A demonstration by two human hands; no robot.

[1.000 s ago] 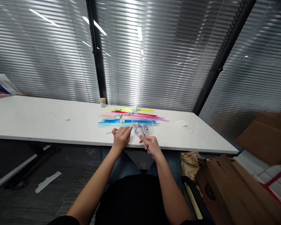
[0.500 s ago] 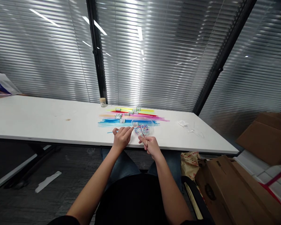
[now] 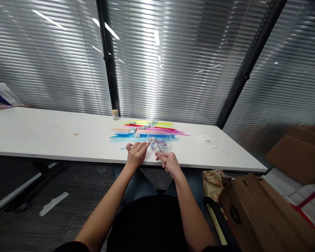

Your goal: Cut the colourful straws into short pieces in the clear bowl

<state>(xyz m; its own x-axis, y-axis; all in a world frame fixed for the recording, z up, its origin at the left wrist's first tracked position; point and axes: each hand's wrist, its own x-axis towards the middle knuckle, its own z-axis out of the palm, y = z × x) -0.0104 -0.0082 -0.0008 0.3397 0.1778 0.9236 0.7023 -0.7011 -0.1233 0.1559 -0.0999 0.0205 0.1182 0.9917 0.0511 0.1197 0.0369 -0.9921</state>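
My right hand (image 3: 169,163) is closed round the handles of a pair of scissors (image 3: 161,153), whose blades point up over a clear bowl (image 3: 170,146). Small multicoloured cut pieces (image 3: 161,144) lie in the bowl. To the left, my left hand (image 3: 137,153) is closed on a thin blue straw (image 3: 123,148); one end sticks out left of the fingers, and the other reaches toward the bowl near the blades. Just behind the hands lie bundles of long thin straws in blue (image 3: 123,135), pink (image 3: 182,133), red (image 3: 170,128) and yellow (image 3: 165,123), several with paper labels.
A small jar with a wooden lid (image 3: 115,114) stands at the back of the white table (image 3: 55,136). Clear plastic wrapping (image 3: 219,148) lies on the right. Cardboard boxes (image 3: 265,210) and a paper bag (image 3: 212,182) are at my right, below the tabletop.
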